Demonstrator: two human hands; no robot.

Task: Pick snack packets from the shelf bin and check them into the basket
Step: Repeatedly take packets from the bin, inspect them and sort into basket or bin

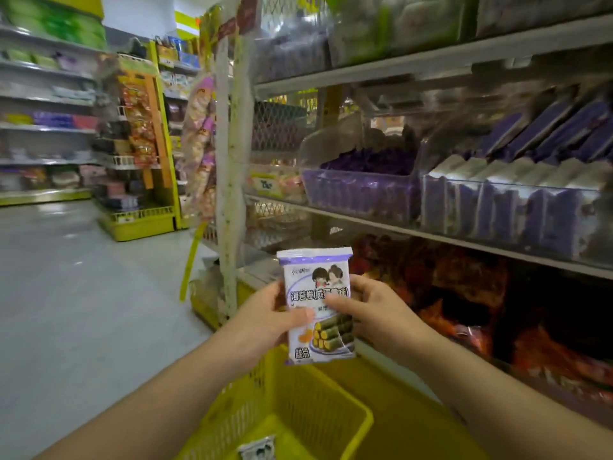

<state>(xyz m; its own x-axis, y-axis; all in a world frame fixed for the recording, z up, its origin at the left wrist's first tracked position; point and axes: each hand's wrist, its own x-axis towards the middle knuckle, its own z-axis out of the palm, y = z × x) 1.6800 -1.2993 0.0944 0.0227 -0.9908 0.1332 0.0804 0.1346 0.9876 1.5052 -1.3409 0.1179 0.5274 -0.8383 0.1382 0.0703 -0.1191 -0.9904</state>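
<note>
I've got one snack packet (315, 277) up in front of me, upright and face-on, printed front towards the camera: white and purple wrapper, two cartoon figures near the top, green rolls pictured at the bottom. My left hand (262, 323) grips its left edge and my right hand (374, 310) grips the right edge, fingers (335, 303) curled round the sides, both thumbs pressed across the front. The packet hangs in the air just above the far rim of the yellow basket (315, 396), not inside it. Down in the basket, at the bottom edge of the view, another small packet (258, 448) lies on the floor of it, only partly visible. Up on the shelf (431, 234) to my right sits the clear shelf bin (358, 190), heaped with purple packets, and just beside it a second clear bin (507, 207) with purple-and-white packs standing in a row. The shelf below holds red and orange bags (464, 287), blurred. Off to my left the grey floor (66, 293) runs towards more stocked shelving across the aisle.
</note>
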